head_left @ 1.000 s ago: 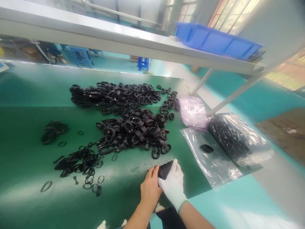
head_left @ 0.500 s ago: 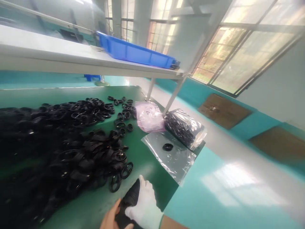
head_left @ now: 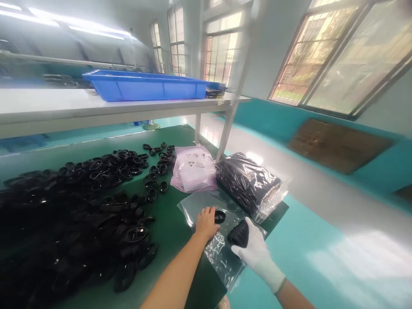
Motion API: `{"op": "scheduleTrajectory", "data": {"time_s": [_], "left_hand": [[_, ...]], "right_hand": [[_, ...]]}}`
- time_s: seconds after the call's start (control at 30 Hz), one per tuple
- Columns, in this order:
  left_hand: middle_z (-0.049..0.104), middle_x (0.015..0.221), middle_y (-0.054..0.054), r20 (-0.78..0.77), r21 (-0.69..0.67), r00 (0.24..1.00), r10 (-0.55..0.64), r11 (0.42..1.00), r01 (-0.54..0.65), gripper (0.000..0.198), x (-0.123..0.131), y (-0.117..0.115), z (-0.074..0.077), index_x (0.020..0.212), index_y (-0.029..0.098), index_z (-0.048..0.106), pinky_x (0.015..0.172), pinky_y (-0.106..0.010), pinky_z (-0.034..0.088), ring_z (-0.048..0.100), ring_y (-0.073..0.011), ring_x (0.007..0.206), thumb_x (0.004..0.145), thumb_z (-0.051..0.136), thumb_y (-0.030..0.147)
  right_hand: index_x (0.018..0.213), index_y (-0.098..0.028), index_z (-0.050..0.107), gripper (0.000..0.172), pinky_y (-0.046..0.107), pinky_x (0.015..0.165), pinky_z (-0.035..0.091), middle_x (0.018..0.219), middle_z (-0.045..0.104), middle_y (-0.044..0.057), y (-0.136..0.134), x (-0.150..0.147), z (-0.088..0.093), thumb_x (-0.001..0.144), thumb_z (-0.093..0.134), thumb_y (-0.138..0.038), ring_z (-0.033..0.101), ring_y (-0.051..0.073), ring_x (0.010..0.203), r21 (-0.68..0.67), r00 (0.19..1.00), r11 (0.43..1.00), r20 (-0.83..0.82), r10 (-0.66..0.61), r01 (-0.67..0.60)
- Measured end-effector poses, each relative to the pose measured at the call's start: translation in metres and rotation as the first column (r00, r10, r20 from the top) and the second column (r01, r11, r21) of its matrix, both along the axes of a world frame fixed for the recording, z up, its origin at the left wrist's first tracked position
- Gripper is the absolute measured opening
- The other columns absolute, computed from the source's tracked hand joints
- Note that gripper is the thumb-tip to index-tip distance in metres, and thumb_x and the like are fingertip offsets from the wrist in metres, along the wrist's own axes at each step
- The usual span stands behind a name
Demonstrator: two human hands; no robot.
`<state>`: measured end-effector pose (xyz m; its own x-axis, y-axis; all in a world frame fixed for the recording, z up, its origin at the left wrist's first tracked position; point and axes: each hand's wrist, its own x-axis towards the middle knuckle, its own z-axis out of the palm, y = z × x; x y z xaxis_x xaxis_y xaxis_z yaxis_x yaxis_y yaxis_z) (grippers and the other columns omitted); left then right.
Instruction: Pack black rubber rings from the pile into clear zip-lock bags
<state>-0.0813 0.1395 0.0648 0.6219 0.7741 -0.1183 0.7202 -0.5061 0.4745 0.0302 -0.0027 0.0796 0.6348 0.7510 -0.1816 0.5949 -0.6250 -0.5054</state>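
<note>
My left hand, bare, reaches over a clear plastic bag lying flat at the table's right edge. Its thumb and fingers close around the left end of a single black oval ring on that bag. In a white glove, my right hand grips a stack of black rings, held together in a short row just to the right of the single ring. A large heap of loose black rings covers the left side of the green table.
Beyond the clear bag lie a pinkish printed bag and a full plastic bag of black parts. A white shelf crosses behind, carrying a blue bin. Its leg stands near the bags.
Both hands have moved from the table's front edge forward and right to the clear bag. The left hand has left the stack and now reaches the single ring. The view has turned.
</note>
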Motion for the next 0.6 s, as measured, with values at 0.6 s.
{"op": "scheduleTrajectory", "data": {"time_s": [0.6], "left_hand": [[0.048,0.120,-0.005,-0.053,-0.089,0.995,0.089,0.992,-0.093,0.053,0.007,-0.130,0.007,0.114,0.025,0.048,0.094,-0.041,0.030,0.040,-0.0274,0.110,0.065,0.061,0.042]], "right_hand": [[0.134,-0.017,0.021,0.091,0.038,0.096,0.029,0.122,0.041,0.013,0.034,0.055,-0.015,0.057,0.062,-0.040,0.037,0.030,0.116,-0.171,0.976,0.961,-0.061,0.208,-0.215]]}}
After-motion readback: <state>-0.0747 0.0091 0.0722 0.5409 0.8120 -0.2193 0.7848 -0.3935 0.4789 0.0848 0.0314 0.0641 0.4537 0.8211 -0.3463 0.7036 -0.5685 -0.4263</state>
